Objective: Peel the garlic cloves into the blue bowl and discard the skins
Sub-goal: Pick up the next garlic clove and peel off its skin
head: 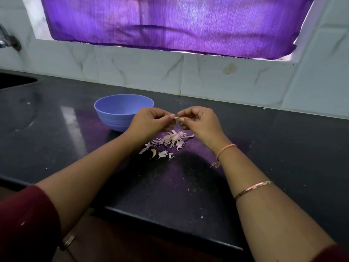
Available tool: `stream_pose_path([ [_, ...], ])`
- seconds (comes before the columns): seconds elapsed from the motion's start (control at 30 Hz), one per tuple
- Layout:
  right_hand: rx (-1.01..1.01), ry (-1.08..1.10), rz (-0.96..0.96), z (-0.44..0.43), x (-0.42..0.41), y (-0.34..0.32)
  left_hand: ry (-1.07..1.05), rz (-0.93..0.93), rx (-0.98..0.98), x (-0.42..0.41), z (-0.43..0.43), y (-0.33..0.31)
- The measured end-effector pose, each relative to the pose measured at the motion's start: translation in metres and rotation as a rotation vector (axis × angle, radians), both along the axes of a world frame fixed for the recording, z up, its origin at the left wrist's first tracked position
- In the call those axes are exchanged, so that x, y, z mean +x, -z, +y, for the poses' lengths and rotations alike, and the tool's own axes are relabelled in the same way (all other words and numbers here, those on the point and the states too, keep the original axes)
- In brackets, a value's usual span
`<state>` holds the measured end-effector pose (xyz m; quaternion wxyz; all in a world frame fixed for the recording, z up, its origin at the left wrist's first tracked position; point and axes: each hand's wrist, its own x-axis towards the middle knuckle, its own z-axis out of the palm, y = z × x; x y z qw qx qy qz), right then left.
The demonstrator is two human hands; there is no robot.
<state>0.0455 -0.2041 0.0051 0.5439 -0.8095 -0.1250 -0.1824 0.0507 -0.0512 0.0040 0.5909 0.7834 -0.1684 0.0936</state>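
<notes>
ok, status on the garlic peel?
Left hand and right hand pinch one garlic clove. Skins pile on counter beneath; blue bowl just beyond. Nothing in the way.

Dark countertop (264,148), blue bowl (120,114), garlic skins (170,139), one clove (153,153)

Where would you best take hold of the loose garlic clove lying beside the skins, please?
Pinch the garlic clove across its thicker far end, from above: it lies flat on the counter, tapering to a thin tip, and skins crowd its right.
</notes>
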Motion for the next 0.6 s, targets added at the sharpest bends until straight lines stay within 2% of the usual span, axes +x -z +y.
stream_pose_path([
  [0.33, -0.007, 0.052, -0.059, -0.007, 0.000, -0.001, -0.089, 0.040, 0.037, 0.007, -0.018, -0.014],
  [0.47, -0.015, 0.035, -0.043, -0.008, 0.000, 0.000, -0.199, -0.083, 0.197, 0.007, -0.022, -0.009],
  [0.6, 0.054, -0.005, 0.016, -0.007, 0.002, -0.001, -0.212, -0.138, 0.175, 0.005, -0.021, -0.003],
])
